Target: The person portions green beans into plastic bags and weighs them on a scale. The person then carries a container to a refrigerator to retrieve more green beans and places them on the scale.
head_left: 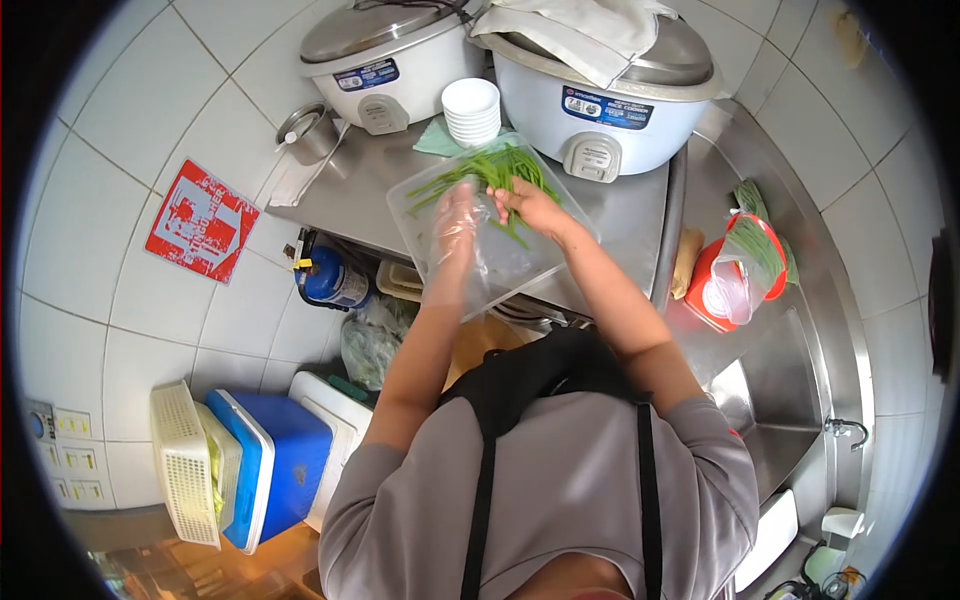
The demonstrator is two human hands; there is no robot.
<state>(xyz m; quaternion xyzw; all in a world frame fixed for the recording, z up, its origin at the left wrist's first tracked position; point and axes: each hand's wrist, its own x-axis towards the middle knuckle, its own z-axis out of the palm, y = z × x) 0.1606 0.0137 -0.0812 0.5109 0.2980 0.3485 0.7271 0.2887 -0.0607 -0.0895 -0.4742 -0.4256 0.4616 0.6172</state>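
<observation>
A clear plastic tray (420,243) sits on the steel counter in front of me, with a pile of long, thin green vegetable stalks (510,168) toward its far side. My right hand (533,208) is bare and closed on some of the stalks, which poke out below its fingers. Beside it, on the left, my left hand (457,222) wears a loose, see-through plastic glove. Its fingers appear stretched out over the tray, close to the stalks, and the glove's glare blurs their tips.
Two large rice cookers (535,100) stand behind the tray, with stacked white bowls (470,108) between them. A steel pot (312,134) is at the left. On the right, a red container (708,308) stands by the sink (780,400). A blue cooler (285,455) is lower left.
</observation>
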